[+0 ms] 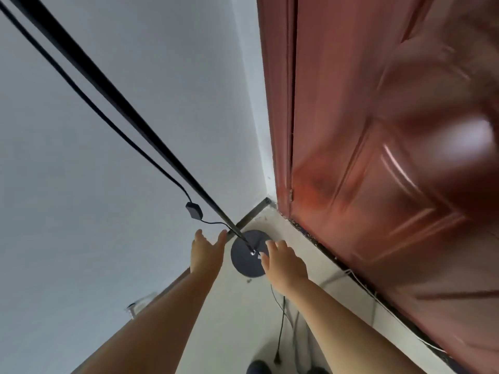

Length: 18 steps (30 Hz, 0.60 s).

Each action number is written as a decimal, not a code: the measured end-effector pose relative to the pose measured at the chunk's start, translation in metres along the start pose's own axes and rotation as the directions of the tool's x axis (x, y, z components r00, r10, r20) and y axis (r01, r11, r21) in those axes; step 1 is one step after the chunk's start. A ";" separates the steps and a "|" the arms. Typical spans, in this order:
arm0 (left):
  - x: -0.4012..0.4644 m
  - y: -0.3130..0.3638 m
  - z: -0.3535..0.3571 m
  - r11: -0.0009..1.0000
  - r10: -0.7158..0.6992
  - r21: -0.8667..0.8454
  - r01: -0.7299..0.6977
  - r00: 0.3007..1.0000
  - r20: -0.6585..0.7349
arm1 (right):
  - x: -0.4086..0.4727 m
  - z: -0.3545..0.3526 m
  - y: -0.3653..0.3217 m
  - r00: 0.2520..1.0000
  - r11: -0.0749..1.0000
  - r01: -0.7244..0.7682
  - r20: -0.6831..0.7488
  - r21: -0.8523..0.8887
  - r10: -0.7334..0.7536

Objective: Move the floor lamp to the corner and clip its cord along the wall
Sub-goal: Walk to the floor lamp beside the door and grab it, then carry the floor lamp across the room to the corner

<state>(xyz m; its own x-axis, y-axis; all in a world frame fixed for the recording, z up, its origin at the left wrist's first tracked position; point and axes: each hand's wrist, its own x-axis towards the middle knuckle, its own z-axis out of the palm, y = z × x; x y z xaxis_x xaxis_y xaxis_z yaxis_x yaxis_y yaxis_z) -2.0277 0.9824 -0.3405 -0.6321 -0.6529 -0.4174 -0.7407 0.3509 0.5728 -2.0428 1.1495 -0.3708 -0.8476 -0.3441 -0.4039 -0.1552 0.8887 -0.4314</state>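
Observation:
The floor lamp's round dark base point(244, 261) rests on the pale floor in the corner between the white wall and the red door. Its black pole point(113, 97) runs up to the top left. A black cord point(89, 99) hangs beside the pole, with an inline switch box point(194, 210) low against the wall. A thinner cord point(280, 325) trails over the floor toward a plug point(276, 360). My left hand point(206, 252) is open, fingers spread, just left of the base. Over the base's right edge, my right hand point(285, 261) is open too. Neither holds anything.
A red-brown panelled door point(391, 157) fills the right side, its bottom edge close to the base. A white wall point(108, 238) with a brown skirting board point(172, 284) runs along the left. A small clip-like fitting point(132, 309) sits low on the wall. Dark shoes point(260, 368) show at the bottom.

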 end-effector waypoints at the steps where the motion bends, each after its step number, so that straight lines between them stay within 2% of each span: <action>1: 0.013 -0.002 0.006 0.998 -0.009 -0.062 0.010 1.000 0.005 | 0.015 0.015 0.002 1.000 1.000 -0.004 0.010 0.001 0.004; 3: 0.037 -0.002 0.015 0.971 0.022 -0.237 -0.016 0.999 0.024 | 0.046 0.040 0.002 1.000 1.000 -0.015 0.026 0.019 0.014; 5: 0.059 0.006 0.017 0.903 0.104 -0.421 -0.084 0.994 0.025 | 0.077 0.060 -0.003 0.999 0.997 -0.039 0.028 0.065 0.037; 7: 0.079 0.013 0.016 0.838 0.172 -0.525 -0.145 0.985 0.001 | 0.103 0.079 -0.008 0.997 0.989 -0.071 0.052 0.128 0.065; 11: 0.092 0.018 0.015 0.814 0.255 -0.546 -0.200 0.967 0.026 | 0.131 0.113 -0.015 0.993 0.971 -0.100 0.089 0.218 0.082; 16: 0.093 0.016 0.022 0.778 0.290 -0.593 -0.207 0.956 0.046 | 0.134 0.151 0.001 0.968 0.953 -0.107 0.250 0.283 0.035; 18: 0.096 0.016 0.021 0.779 0.302 -0.589 -0.214 0.952 0.055 | 0.127 0.167 0.014 0.966 0.930 -0.165 0.246 0.327 0.085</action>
<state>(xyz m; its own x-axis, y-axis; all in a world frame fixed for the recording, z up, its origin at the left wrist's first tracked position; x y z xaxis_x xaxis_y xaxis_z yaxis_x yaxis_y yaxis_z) -2.1052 0.9394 -0.3861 -0.8379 -0.4786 -0.2625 -0.3082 0.0179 0.9511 -2.0678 1.0675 -0.5631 -0.7068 -0.3316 -0.6249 0.1616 0.7843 -0.5989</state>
